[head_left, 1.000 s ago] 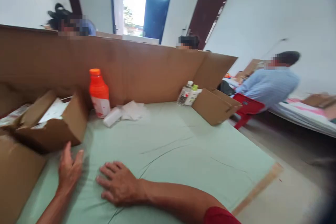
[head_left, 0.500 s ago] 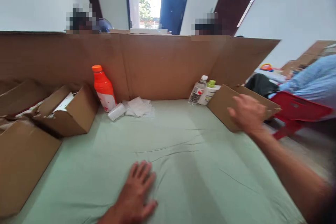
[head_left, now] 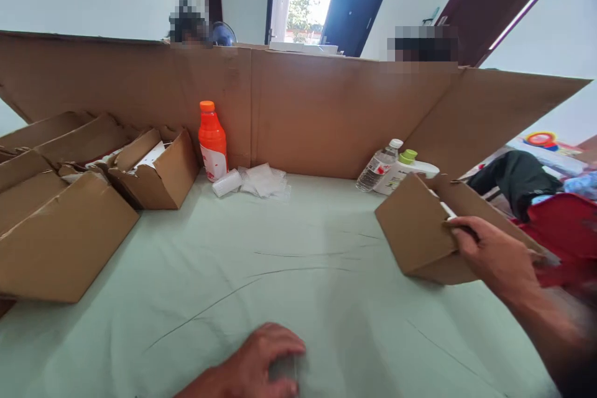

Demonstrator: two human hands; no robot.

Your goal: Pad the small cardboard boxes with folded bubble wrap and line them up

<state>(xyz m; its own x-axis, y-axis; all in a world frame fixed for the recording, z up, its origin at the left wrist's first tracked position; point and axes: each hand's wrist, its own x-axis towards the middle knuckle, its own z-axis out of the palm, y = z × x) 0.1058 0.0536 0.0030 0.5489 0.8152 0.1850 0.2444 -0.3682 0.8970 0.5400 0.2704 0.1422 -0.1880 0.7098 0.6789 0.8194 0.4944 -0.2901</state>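
- The right hand [head_left: 494, 255] grips the near edge of a small cardboard box [head_left: 420, 230], fingers curled over the rim and into its open top.
- That box sits at the right side of the green sheet [head_left: 298, 273], tipped a little, with one flap standing up behind the hand.
- The left hand [head_left: 261, 367] lies low at the bottom of the view, palm down on the sheet, fingers bent and close together; something grey shows under the fingertips, but I cannot tell what it is or whether the hand is holding it.
- Just behind the box, against the cardboard wall [head_left: 326, 112], stand a clear water bottle [head_left: 379, 165] and a white bottle with a green cap [head_left: 403, 171], leaning and touching each other.
- An orange bottle [head_left: 212, 142] stands upright at the wall, left of centre.
- Just beside it, on the sheet, lie a white roll [head_left: 227, 183] and a heap of clear packets [head_left: 265, 180].
- To the left of the orange bottle is an open box [head_left: 163, 171] with white paper inside.
- A larger box [head_left: 65, 242] sits at the left edge, nearer the camera, well apart from both hands.
- Over the wall the tops of two other people's heads show, with an open doorway [head_left: 310, 0] behind them.
- At the far right a dark cloth [head_left: 517, 177] lies over something red [head_left: 569, 230].
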